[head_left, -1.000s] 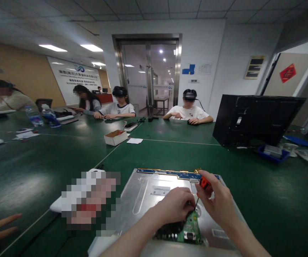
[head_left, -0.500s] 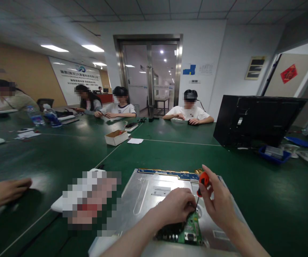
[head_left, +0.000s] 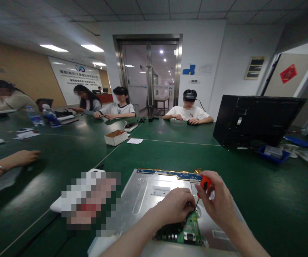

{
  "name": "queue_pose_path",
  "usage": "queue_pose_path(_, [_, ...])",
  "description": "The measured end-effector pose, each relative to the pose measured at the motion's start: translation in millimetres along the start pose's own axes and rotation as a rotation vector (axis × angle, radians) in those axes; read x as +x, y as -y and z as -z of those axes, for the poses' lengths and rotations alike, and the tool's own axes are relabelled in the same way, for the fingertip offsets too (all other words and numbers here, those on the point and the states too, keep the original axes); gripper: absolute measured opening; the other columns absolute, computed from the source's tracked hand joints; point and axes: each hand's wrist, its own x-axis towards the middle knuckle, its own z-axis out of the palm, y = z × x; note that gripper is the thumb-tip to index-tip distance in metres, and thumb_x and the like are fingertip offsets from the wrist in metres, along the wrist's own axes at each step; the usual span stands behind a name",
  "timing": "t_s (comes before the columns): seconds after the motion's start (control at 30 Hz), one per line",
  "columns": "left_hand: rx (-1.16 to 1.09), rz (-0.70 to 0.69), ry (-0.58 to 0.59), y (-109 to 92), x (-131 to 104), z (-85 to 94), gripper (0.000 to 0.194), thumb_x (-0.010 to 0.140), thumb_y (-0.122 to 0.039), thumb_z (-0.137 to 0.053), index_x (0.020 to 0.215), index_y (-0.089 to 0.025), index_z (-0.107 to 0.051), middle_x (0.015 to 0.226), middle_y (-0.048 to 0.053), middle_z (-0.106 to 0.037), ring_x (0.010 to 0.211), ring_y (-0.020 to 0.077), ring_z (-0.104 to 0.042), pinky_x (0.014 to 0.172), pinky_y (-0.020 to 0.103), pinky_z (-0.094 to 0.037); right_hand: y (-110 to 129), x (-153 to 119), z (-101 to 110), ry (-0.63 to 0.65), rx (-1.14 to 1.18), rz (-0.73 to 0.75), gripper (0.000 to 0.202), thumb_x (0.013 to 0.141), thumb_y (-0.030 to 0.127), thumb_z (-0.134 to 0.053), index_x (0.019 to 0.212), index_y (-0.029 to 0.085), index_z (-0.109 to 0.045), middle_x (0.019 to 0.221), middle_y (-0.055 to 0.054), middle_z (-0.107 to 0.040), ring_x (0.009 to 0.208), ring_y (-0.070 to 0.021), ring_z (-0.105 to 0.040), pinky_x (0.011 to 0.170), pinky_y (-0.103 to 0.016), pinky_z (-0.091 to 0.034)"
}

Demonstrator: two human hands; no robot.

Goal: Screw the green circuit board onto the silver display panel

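Observation:
A screwdriver (head_left: 205, 182) with an orange and black handle is held in the fingers of my right hand (head_left: 218, 196). Its thin shaft slants down to the green circuit board (head_left: 192, 228), which lies on a silver metal panel (head_left: 145, 192). My left hand (head_left: 176, 205) rests over the board with its fingers curled and closed near the screwdriver's tip. What those fingertips hold, if anything, is hidden. A blue circuit strip (head_left: 164, 174) runs along the panel's far edge.
Left of the panel lies a white, partly blurred object (head_left: 89, 196). A small open box (head_left: 115, 137) stands farther back. At right are a black monitor (head_left: 258, 119) and a blue tray (head_left: 273, 154). A co-worker's hand (head_left: 22, 159) reaches in from the left; other people sit across the table.
My right hand's fingers have closed further around the screwdriver's handle, and the handle has turned. My left hand stays put. The co-worker's hand at left has moved forward.

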Motion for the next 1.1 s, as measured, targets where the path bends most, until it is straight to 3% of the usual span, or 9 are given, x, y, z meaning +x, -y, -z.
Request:
queue_pose_path(0.23, [-0.002, -0.01, -0.006, -0.9, -0.1, 0.4, 0.016, 0.078, -0.006, -0.061, 0.08, -0.017, -0.072, 0.089, 0.005, -0.07, 0.082, 0.0186, -0.063, 0.072, 0.026, -0.047, 1.4, 1.0, 1.8, 0.047, 0.012, 0.012, 0.032, 0.101, 0.019, -0.046, 0.133, 0.026, -0.047, 0.107, -0.007, -0.062, 0.058, -0.0096, -0.062, 0.051, -0.023, -0.054])
queue_pose_path(0.47, [-0.027, -0.006, 0.006, 0.4, 0.0, -0.7, 0.017, 0.078, -0.004, -0.062, 0.085, -0.017, -0.073, 0.094, 0.006, -0.072, 0.087, 0.0201, -0.065, 0.076, 0.027, -0.047, -1.0, -0.6, 0.4, -0.043, -0.093, -0.01, 0.028, 0.1, 0.042, -0.052, 0.119, 0.021, -0.048, 0.073, 0.002, -0.064, 0.043, -0.0102, -0.057, 0.039, -0.02, -0.046])
queue_pose_path(0.6, [-0.024, 0.009, 0.004, -0.6, -0.5, 0.0, 0.015, 0.08, -0.007, -0.062, 0.083, -0.017, -0.073, 0.09, 0.006, -0.071, 0.084, 0.0197, -0.064, 0.074, 0.027, -0.047, 1.0, -0.5, -0.4, -0.077, -0.074, -0.038, 0.026, 0.101, 0.041, -0.052, 0.114, 0.02, -0.046, 0.069, 0.002, -0.064, 0.043, -0.0106, -0.058, 0.039, -0.019, -0.046])
queue_pose_path(0.83, [-0.006, -0.002, 0.005, -0.3, 0.1, 0.7, 0.015, 0.079, -0.007, -0.063, 0.085, -0.016, -0.073, 0.09, 0.005, -0.071, 0.082, 0.0188, -0.063, 0.073, 0.027, -0.046, 3.5, 1.5, 2.1, -0.039, -0.047, -0.006, 0.021, 0.101, 0.032, -0.051, 0.117, 0.02, -0.048, 0.073, 0.001, -0.065, 0.046, -0.0108, -0.058, 0.041, -0.02, -0.045])
queue_pose_path(1.1, [-0.01, -0.021, -0.016, 1.4, -0.1, -1.8, 0.017, 0.078, -0.008, -0.06, 0.082, -0.018, -0.073, 0.089, 0.005, -0.07, 0.082, 0.0181, -0.063, 0.072, 0.027, -0.047, 5.3, 4.6, 4.4, 0.047, -0.009, 0.022, 0.034, 0.102, 0.018, -0.044, 0.135, 0.025, -0.048, 0.102, -0.007, -0.065, 0.061, -0.0108, -0.064, 0.05, -0.022, -0.053])
